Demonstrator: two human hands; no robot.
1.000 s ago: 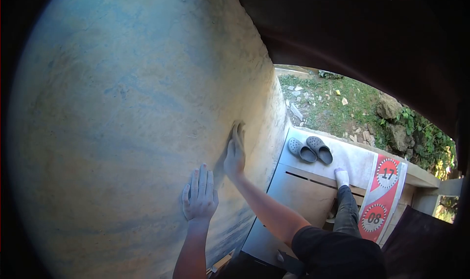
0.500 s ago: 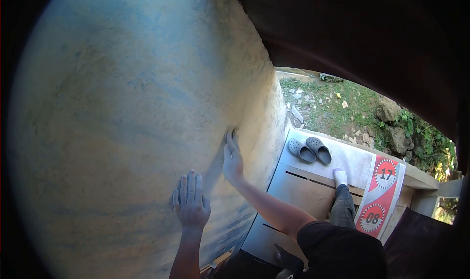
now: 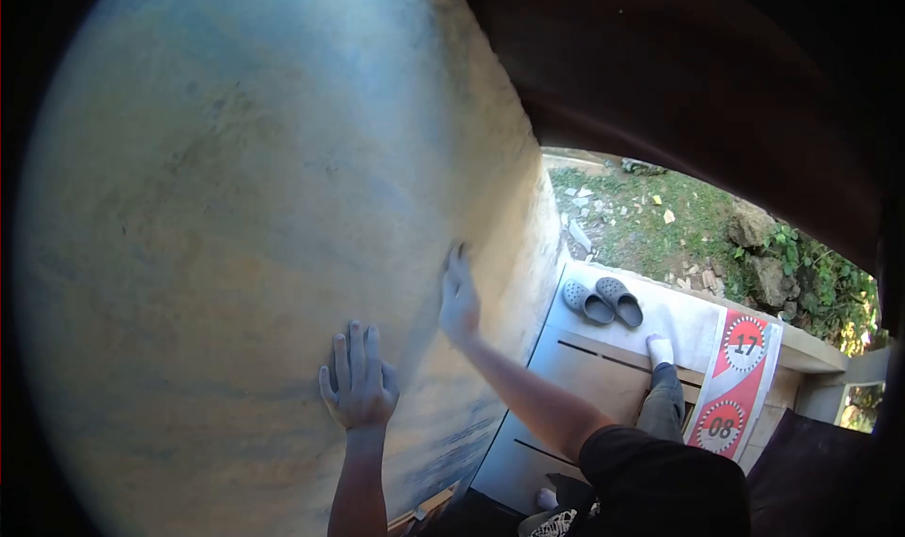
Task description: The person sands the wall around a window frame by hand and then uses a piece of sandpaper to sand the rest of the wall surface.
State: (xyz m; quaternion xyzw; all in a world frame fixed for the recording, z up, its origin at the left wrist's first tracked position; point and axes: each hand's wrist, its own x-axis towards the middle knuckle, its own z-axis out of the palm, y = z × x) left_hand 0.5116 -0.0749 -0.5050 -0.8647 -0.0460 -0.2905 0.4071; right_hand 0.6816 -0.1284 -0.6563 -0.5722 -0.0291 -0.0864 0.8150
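A worn, plastered wall with bluish and tan patches fills the left and middle of the view. Flat against it lies my left hand, its fingers spread and pointing up. Farther right, near where the wall meets the corner, my right hand appears side-on with its fingers stretched out along the surface. Its palm faces the wall, and some of its fingers hide behind one another. Neither hand holds anything.
Grey clogs sit on a pale ledge at right. A socked foot rests near a red-and-white banner with numbers. Beyond the ledge lies grass with rubble and rocks. Dark cloth hangs across the top right.
My left hand sits slightly farther left, and its fingers have fanned apart, the thumb now showing on the other side. My right hand and the ledge appear a little farther right.
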